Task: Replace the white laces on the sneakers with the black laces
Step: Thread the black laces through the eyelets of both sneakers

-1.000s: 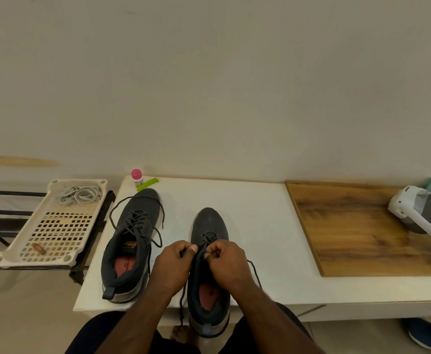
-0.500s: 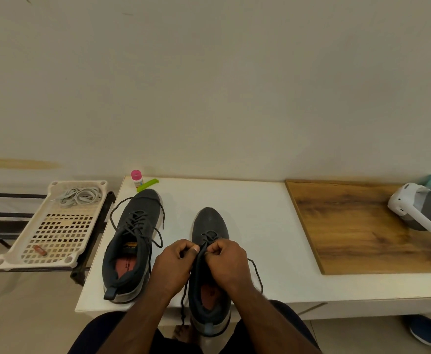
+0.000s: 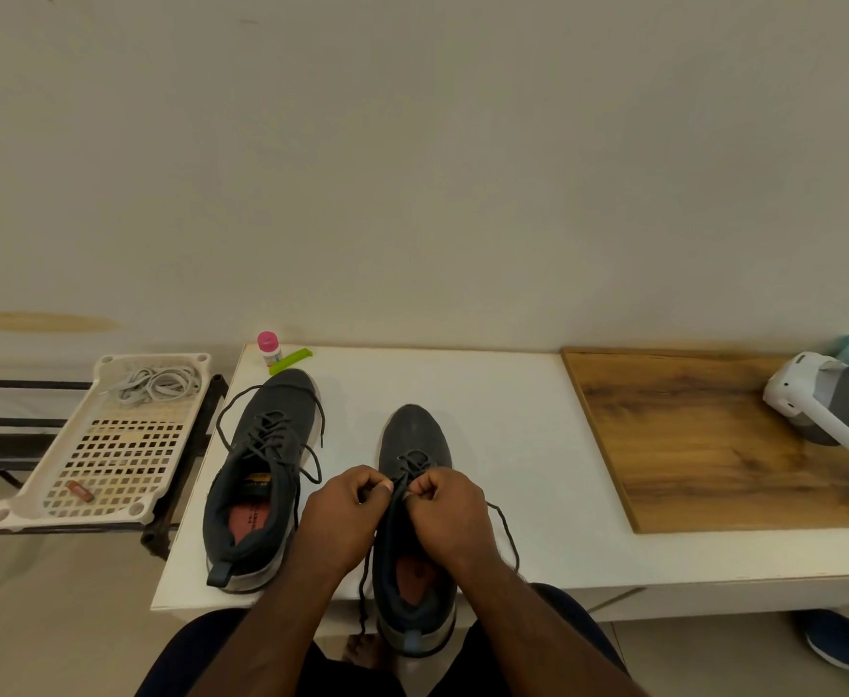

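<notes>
two sneakers [image 3: 261, 475], two hands [image 3: 347, 520].

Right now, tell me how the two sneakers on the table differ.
The left sneaker lies untouched, black lace loose; the right sneaker has its lace pinched by the left hand and right hand. The left sits farther back; the right's heel overhangs the table edge. Both are dark grey, toes toward the wall.

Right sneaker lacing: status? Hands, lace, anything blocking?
Left hand and right hand both pinch the black lace over the right sneaker. Left sneaker already laced black. White laces in the tray. Nothing blocking.
</notes>
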